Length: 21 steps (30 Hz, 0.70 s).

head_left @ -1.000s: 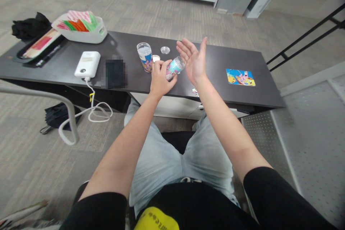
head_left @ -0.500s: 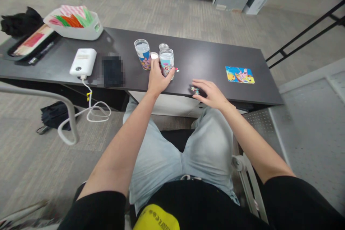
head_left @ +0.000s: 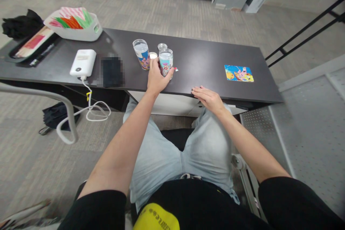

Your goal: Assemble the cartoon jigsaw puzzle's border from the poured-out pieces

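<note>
My left hand [head_left: 157, 78] is closed around a clear cylindrical jar [head_left: 165, 59] with a cartoon print, standing upright on the dark desk [head_left: 199, 57]. Just left of it stands a taller clear jar [head_left: 141, 54] with a blue and pink cartoon print. Behind the held jar lies a silver round lid [head_left: 162, 46]; a white round lid [head_left: 153, 55] shows between the two jars. A small red and white piece [head_left: 176, 69] lies right of the held jar. At the desk's front edge rests my right hand [head_left: 207, 97], fingers stretched out and close together, palm down. What is under it is hidden.
A cartoon picture card [head_left: 239, 73] lies at the right. On the left are a white power bank [head_left: 83, 62] with a cable, a blurred-out dark square [head_left: 111, 72], a white basket [head_left: 91, 32] of colourful strips, and a black tray [head_left: 16, 55].
My right hand has drawn slightly down onto the desk's front edge, its fingers closer together. The small colourful pieces beneath it no longer show. My left hand stays on the jar.
</note>
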{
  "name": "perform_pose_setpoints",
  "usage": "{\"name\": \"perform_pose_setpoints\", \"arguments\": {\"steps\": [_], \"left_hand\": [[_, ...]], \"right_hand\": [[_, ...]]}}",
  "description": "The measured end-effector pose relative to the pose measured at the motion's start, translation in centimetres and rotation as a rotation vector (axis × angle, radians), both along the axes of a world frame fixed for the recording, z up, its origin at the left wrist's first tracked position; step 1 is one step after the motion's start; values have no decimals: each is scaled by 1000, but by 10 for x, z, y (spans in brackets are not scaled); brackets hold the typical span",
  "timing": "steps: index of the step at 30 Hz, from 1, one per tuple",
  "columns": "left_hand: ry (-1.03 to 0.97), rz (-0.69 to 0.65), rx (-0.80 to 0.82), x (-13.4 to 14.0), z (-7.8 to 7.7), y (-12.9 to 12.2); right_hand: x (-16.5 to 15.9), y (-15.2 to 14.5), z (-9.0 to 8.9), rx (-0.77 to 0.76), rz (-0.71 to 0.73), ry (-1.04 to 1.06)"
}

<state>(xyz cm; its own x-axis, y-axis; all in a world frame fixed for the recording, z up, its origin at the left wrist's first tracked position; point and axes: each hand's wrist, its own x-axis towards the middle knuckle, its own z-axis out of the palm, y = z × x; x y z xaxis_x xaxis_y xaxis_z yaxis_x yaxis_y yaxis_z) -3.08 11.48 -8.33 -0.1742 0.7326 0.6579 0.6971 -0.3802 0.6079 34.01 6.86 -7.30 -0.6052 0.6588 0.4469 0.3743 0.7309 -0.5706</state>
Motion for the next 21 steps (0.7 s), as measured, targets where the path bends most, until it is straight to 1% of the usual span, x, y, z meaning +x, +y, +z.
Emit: {"name": "perform_pose_setpoints", "arguments": {"steps": [2,6,9,13,16,18,19,20,21], "left_hand": [[-1,-5,-12,0,3,-2],[-15,-5,-42,2,6,-4],[-19,-5,-46,2,7,-4],[-1,-20,-45,2,7,-4],[13,-15,-47,3,8,-5],[15,-27,-44,5,9,-6],[17,-39,-45,6,10,-7],[22,-52,-50,6,11,-7],[29,-65,-58,7,12,-8]], "right_hand": [[-2,-3,3,-48,-11,66],[-6,-7,8,-156,-65,126],[-8,-8,10,-201,-84,172],[-8,-8,11,-181,-167,215],[-12,0,14,-146,-244,287],[-20,10,22,-168,-285,389],[-27,17,30,-190,-308,466],[-35,24,39,-206,-323,548],[-44,32,50,-219,-299,600]]}}
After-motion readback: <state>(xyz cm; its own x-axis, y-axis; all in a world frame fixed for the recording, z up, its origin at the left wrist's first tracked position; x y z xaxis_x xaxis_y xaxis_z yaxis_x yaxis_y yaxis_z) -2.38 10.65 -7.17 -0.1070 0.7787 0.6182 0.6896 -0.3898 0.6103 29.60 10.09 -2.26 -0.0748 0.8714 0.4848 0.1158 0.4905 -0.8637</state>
